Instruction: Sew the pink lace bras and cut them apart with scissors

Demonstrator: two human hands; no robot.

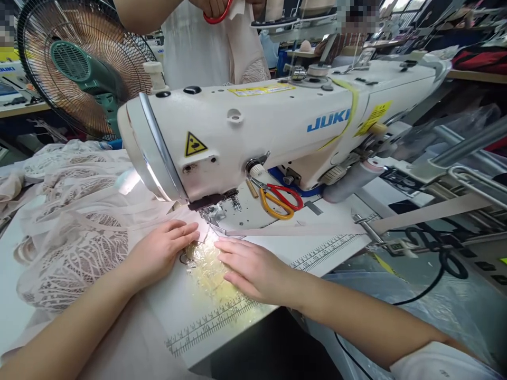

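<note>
Hands apart near frame center: left hand (158,250) on pale fabric (144,322), right hand (253,268) flat over table (277,246)

Fabric spreads left and lower left; left grip cannot be told, right unclenched, fingertips near narrow strip (297,230); step judged: feeding at sewing machine (269,126); next move seems to call for light, level guiding

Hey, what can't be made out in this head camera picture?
All in the head view:
- Cloth under the left hand: covered by that hand.
- Right hand's palm: turned down, hidden by its back.
- Co-worker's hand: cut off by the top edge.
- Yellow label's print: too small.
- Sleeve: cut off by the bottom edge.
</note>
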